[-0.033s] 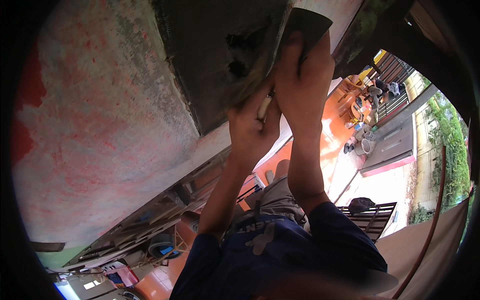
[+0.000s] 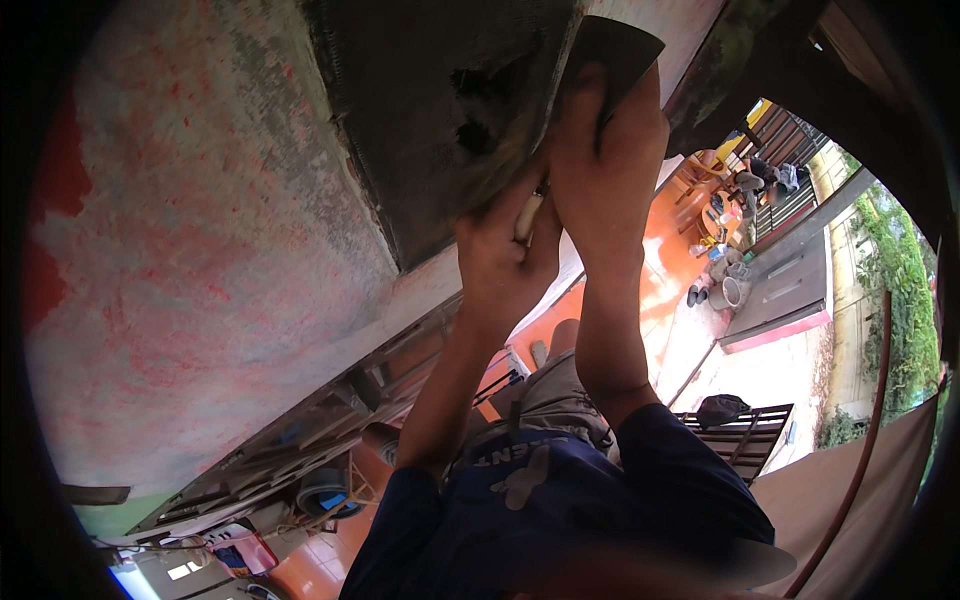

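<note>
My left hand (image 2: 508, 250) is closed around a pale handle (image 2: 530, 215) with a small metal collar at its upper end. Right beside it and higher up, my right hand (image 2: 612, 175) grips a wide, dark, flat putty knife blade (image 2: 622, 58), its thumb lying along the face. Whether handle and blade are one tool is hidden behind my fingers. Both hands are raised against a dark rectangular panel (image 2: 420, 130) framed by the wall's pale edge. Jagged black patches (image 2: 485, 100) mark the panel just left of the blade.
The patchy wall (image 2: 220, 250) with worn red and white paint fills the left. Below right are an orange tiled floor (image 2: 665, 235), a round table (image 2: 722, 215), buckets (image 2: 728, 292) and a person (image 2: 762, 180) farther off. A brown pole (image 2: 868, 440) rises at the right.
</note>
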The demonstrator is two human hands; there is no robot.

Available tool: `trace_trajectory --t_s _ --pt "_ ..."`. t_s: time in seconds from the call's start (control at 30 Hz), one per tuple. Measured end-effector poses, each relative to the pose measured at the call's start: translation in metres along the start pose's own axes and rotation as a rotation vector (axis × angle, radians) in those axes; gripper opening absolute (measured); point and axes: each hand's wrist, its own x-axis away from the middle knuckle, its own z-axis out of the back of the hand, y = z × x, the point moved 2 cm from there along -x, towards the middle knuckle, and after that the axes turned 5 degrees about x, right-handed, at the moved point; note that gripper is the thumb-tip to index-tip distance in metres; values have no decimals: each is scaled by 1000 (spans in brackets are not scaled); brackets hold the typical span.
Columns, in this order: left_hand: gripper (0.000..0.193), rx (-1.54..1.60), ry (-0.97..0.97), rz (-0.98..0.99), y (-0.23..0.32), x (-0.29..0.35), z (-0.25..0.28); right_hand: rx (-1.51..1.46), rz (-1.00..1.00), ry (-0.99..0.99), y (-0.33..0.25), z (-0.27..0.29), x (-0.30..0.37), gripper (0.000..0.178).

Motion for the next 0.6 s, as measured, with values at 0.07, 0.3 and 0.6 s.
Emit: trace_trajectory --t_s 0.07,0.3,0.6 --pt "32 -4 -10 23 2 -1 1 -2 -4 1 0 0 -1 10" --pt "31 37 1 59 0 -9 2 47 5 -12 -2 -9 -8 11" --pt "36 261 -100 316 13 -10 17 299 -104 -114 -26 -11 -13 21"
